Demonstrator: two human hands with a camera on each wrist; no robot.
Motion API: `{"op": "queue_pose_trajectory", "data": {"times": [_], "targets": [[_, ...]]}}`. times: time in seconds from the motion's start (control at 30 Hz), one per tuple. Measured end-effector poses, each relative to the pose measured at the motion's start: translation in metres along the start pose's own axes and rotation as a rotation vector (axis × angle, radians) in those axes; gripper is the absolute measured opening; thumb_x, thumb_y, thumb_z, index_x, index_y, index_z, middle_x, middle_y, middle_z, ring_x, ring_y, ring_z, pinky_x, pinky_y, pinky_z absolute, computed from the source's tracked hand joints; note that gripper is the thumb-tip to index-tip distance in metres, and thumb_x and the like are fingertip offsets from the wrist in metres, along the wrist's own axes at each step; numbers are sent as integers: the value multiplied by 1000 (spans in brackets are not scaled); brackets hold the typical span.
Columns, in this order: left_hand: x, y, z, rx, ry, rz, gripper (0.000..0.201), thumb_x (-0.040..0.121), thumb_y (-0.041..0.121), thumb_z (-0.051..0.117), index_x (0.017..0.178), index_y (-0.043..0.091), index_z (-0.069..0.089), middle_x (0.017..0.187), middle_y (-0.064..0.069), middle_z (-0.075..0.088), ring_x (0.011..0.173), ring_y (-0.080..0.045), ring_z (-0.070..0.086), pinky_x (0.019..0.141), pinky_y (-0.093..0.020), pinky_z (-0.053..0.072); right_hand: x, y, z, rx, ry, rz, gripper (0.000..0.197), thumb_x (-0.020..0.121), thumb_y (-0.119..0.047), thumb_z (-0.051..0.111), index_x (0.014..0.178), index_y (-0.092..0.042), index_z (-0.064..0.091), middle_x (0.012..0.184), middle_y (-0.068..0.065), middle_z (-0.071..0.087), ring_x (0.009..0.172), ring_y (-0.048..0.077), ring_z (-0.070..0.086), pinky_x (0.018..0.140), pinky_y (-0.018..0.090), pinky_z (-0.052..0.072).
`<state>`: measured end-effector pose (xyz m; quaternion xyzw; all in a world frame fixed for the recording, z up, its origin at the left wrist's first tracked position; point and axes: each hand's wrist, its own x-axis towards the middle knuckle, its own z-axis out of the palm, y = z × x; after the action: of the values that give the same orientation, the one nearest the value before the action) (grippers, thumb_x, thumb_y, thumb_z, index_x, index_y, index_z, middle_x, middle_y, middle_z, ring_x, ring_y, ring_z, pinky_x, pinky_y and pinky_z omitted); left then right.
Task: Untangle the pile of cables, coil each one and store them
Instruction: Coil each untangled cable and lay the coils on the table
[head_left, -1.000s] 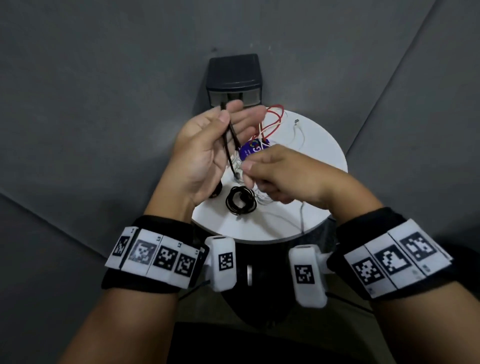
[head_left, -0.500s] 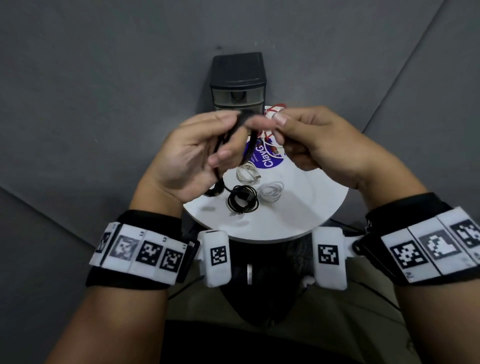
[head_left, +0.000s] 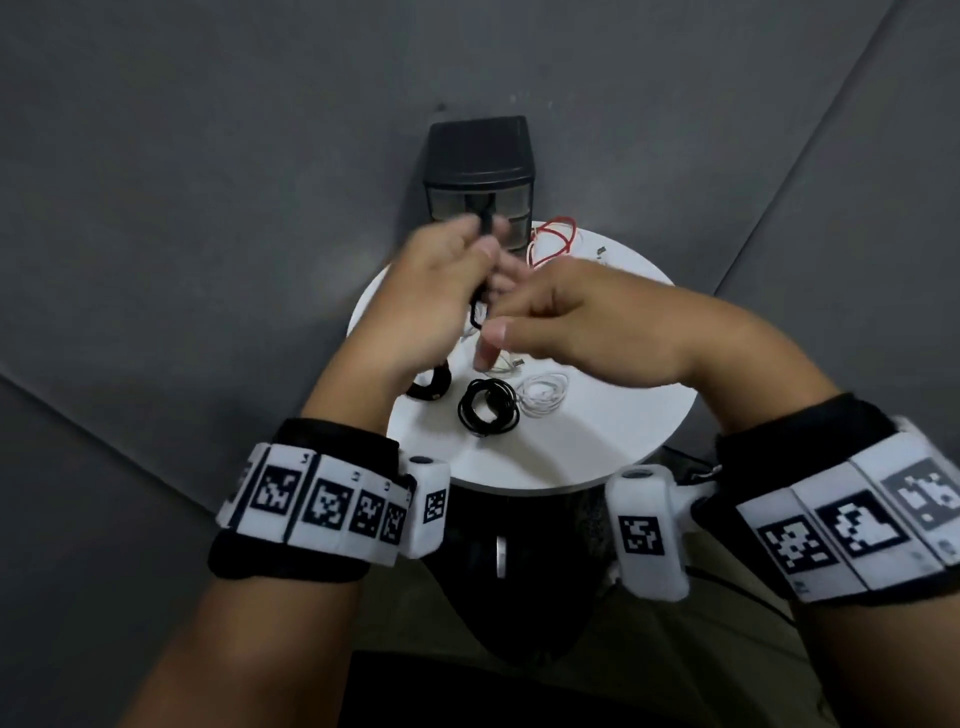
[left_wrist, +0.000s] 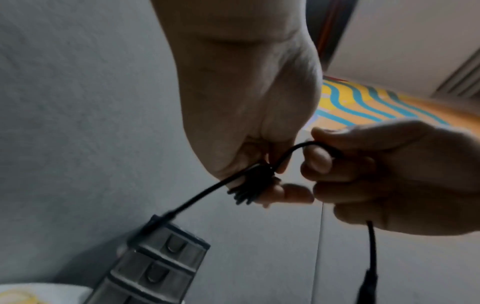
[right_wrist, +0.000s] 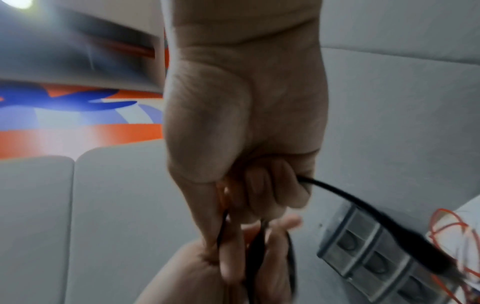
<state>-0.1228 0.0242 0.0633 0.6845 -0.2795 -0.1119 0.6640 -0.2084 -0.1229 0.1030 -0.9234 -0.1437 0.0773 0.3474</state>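
Here the black cable (left_wrist: 197, 197) is held up in the air above the round white table (head_left: 613, 441), between both hands. The left hand (head_left: 436, 301) pinches a small bundle of its loops between thumb and fingers, and the right hand (head_left: 587, 322) has its fingers curled round a strand just beside, so the two hands nearly touch. From the right fist a loose end with a plug (right_wrist: 426, 255) hangs free.

On the table below lie three finished coils: a black one (head_left: 488, 405) in the middle, a white one (head_left: 543, 395) touching its right side, and a thicker dark one (head_left: 431, 387) partly hidden under the left wrist. A red cable (head_left: 553, 244) lies loose at the far edge, next to a small dark drawer unit (head_left: 480, 176) standing behind the table. Grey panels surround everything.
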Motion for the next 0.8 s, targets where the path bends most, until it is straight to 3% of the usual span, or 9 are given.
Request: {"op": "queue_pose_trajectory", "data": {"times": [0.07, 0.1, 0.17, 0.27, 0.37, 0.43, 0.57, 0.67, 0.8], "targets": [[-7, -1, 3, 21, -123, -45, 32, 93, 15, 44, 91, -14, 57, 66, -13, 62, 59, -19, 56, 58, -23, 46, -1, -1, -12, 13, 125, -46, 26, 97, -31, 63, 81, -16, 76, 74, 11, 69, 72, 28, 64, 68, 40, 57], [-11, 1, 5, -38, -176, -68, 33, 92, 19, 42, 83, -10, 55, 57, -8, 56, 51, -19, 45, 51, -23, 39, -1, 1, -17, 45, 203, -67, 27, 95, -31, 67, 78, -11, 73, 72, 12, 70, 66, 36, 62, 61, 45, 56], [-17, 7, 12, -191, -265, -105, 43, 101, 24, 30, 85, 0, 62, 48, 4, 52, 43, -12, 28, 44, -21, 24, -1, 5, -21, 132, 347, -103, 30, 92, -23, 74, 79, 3, 66, 62, 17, 63, 46, 21, 49, 44, 29, 43], [-18, 9, 16, -427, -284, -109, 52, 108, 26, 21, 96, -5, 61, 42, 8, 47, 37, -4, 18, 42, -22, 11, 4, 19, -13, 324, 546, -108, 25, 94, -20, 71, 83, -2, 57, 54, 1, 48, 49, 11, 35, 48, 22, 27], [-16, 7, 14, -547, -166, -89, 46, 109, 22, 31, 88, -2, 64, 43, 8, 30, 37, -3, 18, 41, -19, 15, 9, 28, 4, 569, 571, -46, 25, 101, -28, 55, 79, -15, 58, 58, -7, 35, 53, 10, 27, 50, 27, 21], [-16, 4, 14, -613, -89, -97, 42, 110, 21, 32, 88, 0, 61, 45, 7, 32, 37, -3, 20, 43, -20, 14, 12, 28, 18, 628, 532, -26, 32, 103, -30, 49, 76, -23, 64, 61, -3, 33, 55, 10, 26, 51, 24, 22], [-19, -4, 16, -614, 50, -170, 37, 110, 23, 37, 88, 4, 58, 49, 4, 40, 38, -4, 26, 43, -18, 20, 19, 27, 34, 424, 552, 7, 37, 105, -32, 45, 92, -10, 70, 79, 14, 66, 69, 10, 54, 68, 27, 43], [-18, -9, 18, -533, 173, -224, 32, 108, 26, 47, 84, 9, 60, 54, 2, 48, 41, -4, 34, 43, -15, 29, 22, 29, 37, 200, 574, 83, 37, 106, -31, 46, 82, -11, 65, 82, 13, 69, 74, 21, 59, 75, 41, 49], [-15, -11, 15, -457, 270, -211, 21, 103, 22, 59, 86, 9, 60, 62, 0, 59, 47, -5, 47, 47, -15, 39, 19, 24, 37, 98, 613, 95, 37, 105, -28, 49, 69, -23, 53, 66, -4, 56, 60, 4, 46, 58, 17, 36]]}}
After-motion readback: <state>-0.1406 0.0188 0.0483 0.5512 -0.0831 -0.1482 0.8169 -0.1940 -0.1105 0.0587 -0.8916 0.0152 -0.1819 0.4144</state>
